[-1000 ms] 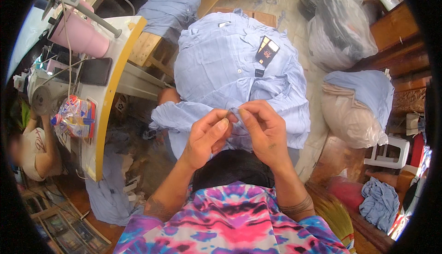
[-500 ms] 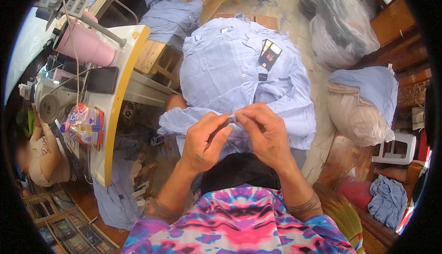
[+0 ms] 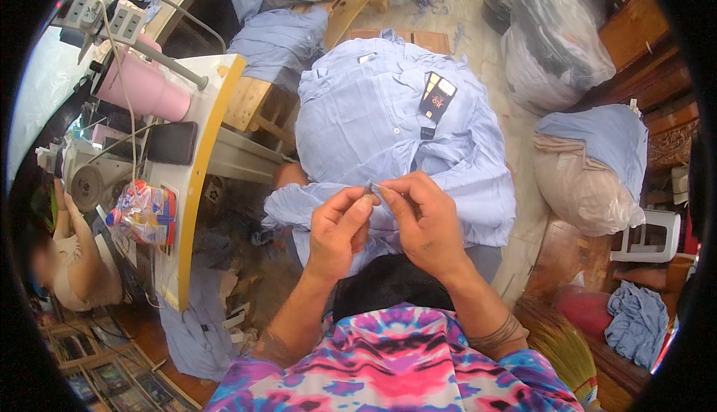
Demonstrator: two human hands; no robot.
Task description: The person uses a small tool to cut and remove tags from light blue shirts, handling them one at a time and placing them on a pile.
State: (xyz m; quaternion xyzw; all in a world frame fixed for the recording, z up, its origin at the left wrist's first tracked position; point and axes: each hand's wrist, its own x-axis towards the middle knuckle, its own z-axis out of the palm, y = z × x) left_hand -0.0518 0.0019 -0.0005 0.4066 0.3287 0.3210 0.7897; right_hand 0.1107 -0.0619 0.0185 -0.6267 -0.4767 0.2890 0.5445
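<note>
Over my lap lies a light blue button-front shirt (image 3: 351,125), with a white button on its front. A dark hang tag (image 3: 438,95) rests on the shirt, with a small dark label (image 3: 427,133) just below it. Both hands meet fingertip to fingertip above the lower part of the garment. My left hand (image 3: 337,227) pinches thumb against forefinger on a tiny dark piece (image 3: 368,187), too small to name. At the same spot, thumb and forefinger of my right hand (image 3: 427,216) are pinched together; what they hold is hidden.
Left stands a yellow-edged table (image 3: 203,143) with a pink tumbler (image 3: 142,87), a phone (image 3: 170,143) and a plastic-wrapped pack (image 3: 146,214). Another person (image 3: 86,263) sits beyond it. Stuffed plastic bags (image 3: 556,42), a white stool (image 3: 651,236) and a broom (image 3: 560,345) are at right.
My hands have shifted slightly left, and the fingertips have turned so that a dark piece shows between them. The whole view has moved a little.
</note>
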